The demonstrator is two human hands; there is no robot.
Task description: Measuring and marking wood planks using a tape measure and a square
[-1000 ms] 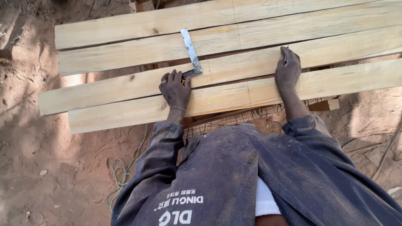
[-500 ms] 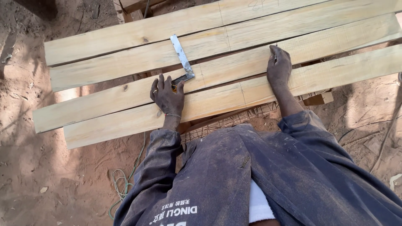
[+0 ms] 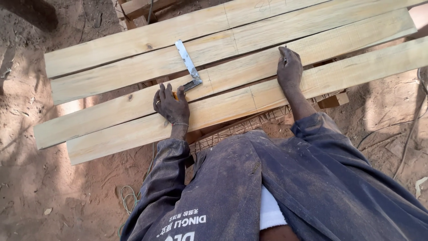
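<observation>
Steel try square (image 3: 187, 64) lies on the pale planks (image 3: 133, 73), its blade running up and slightly left across the second board, long axis nearly crosswise to the boards. Its stock sits at the near end under the left hand (image 3: 171, 107), whose fingers spread flat over it and the third plank. Well apart to the right, the right hand (image 3: 289, 69) presses on the same plank, pinching what looks like a pencil (image 3: 285, 52), too small to be sure. Reddish dirt ground (image 3: 40, 187) surrounds the stack.
</observation>
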